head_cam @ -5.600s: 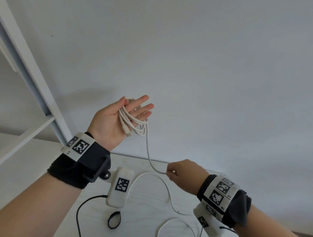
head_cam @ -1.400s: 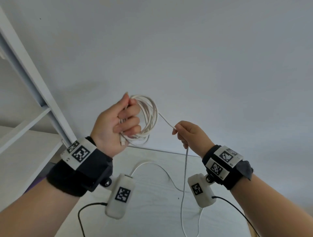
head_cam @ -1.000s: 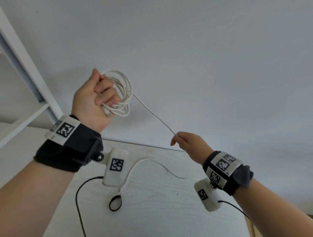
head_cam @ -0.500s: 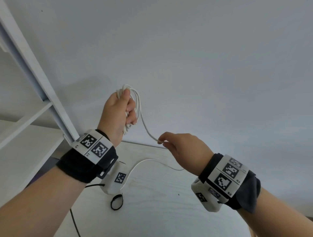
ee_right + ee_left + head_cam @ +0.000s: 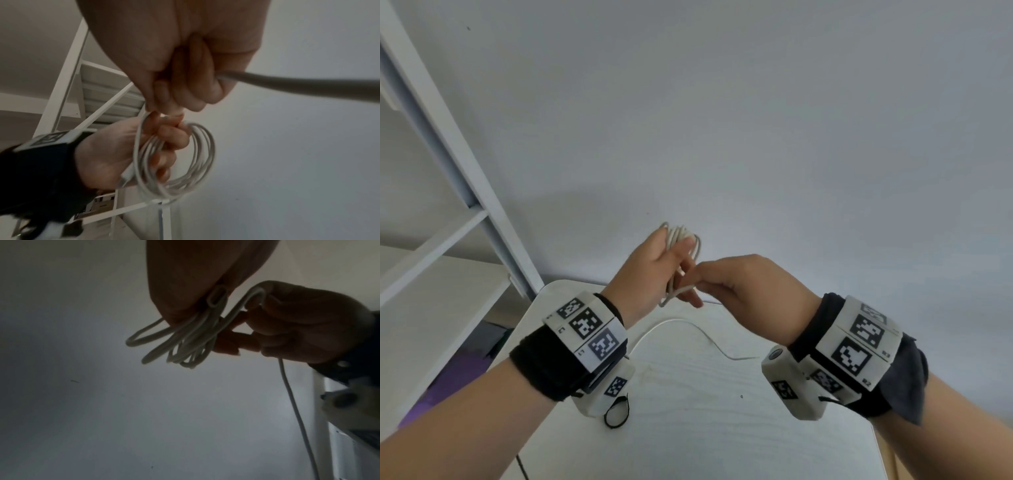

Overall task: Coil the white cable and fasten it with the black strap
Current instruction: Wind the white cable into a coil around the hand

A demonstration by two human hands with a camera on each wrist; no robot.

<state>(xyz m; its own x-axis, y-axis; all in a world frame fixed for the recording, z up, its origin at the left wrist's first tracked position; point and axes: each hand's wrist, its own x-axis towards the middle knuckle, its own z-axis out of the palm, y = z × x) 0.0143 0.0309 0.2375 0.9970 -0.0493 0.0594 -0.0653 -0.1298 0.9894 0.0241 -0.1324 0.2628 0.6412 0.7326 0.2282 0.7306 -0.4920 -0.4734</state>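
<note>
Nearest me, the black strap (image 5: 616, 413) is lying on the white table (image 5: 705, 411), below my left wrist and untouched. Farther out, a loose tail is trailing across the tabletop toward my right hand (image 5: 743, 291), which is pinching the white cable (image 5: 681, 246) just beside the bundle. Beyond it, my left hand (image 5: 650, 277) is clutching the loops, fingers curled through them; the coil's long axis is standing roughly upright.

Two hands are in view, the left hand (image 5: 650, 274) and the right hand (image 5: 750, 291), with one white cable (image 5: 197, 155), one black strap (image 5: 617, 414), one tabletop (image 5: 705, 428), one white shelf unit (image 5: 448, 144) and two wrist cameras.
</note>
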